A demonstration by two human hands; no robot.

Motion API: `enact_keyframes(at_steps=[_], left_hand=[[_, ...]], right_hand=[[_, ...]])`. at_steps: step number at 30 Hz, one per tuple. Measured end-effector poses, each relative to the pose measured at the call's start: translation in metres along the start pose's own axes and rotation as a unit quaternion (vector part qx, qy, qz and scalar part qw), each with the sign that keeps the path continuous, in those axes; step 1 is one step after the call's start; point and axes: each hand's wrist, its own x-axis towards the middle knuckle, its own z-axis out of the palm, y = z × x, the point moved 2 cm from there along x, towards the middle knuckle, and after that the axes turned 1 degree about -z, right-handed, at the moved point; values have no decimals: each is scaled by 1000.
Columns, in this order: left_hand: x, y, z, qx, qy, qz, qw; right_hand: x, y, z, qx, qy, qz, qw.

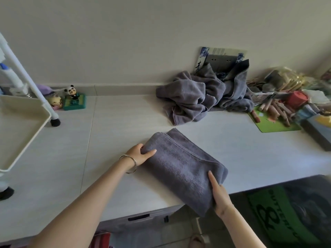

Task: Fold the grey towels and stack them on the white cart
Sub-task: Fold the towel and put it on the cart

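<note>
A folded grey towel [182, 169] lies on the pale table [107, 136], reaching to its near edge. My left hand [140, 154] grips the towel's far left end, thumb on top and fingers under the fold. My right hand [219, 196] holds the near right end, thumb lying along the top, the other fingers hidden beneath. A heap of unfolded grey towels [202, 95] sits at the back against the wall. The white cart [19, 122] stands at the left, its tray shelf bare.
Small figurines [71, 98] stand by the wall near the cart's leg. Clutter fills the right end of the table: a green mat [274, 124] with wooden sticks, a red cup [296, 99], a basket and boxes. A dark rug [290, 212] lies on the floor below right.
</note>
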Motion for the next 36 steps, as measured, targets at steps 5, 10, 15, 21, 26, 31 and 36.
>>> enact_keyframes(at_steps=[5,10,15,21,26,31,36], left_hand=[[-30,-29,-24,87,-87,-32,992],[-70,-38,-33,13,-146,-45,988],[-66,-9,-33,-161,-61,7,985],[-36,-29,-6,-100,12,-83,991],[-55,-42,-7,-131,-34,-23,990],[-55,-40,-4,-96,33,81,991],[-55,-58,10,2,33,60,998]], right_hand=[[18,-24,8,-108,-49,-29,993],[23,-50,20,-220,-83,-110,966],[29,-69,13,-147,-39,-185,971],[55,-54,24,-215,13,-111,970],[36,-31,13,-274,23,-154,949],[31,-23,15,-263,78,-229,934],[35,-13,12,-290,106,-212,927]])
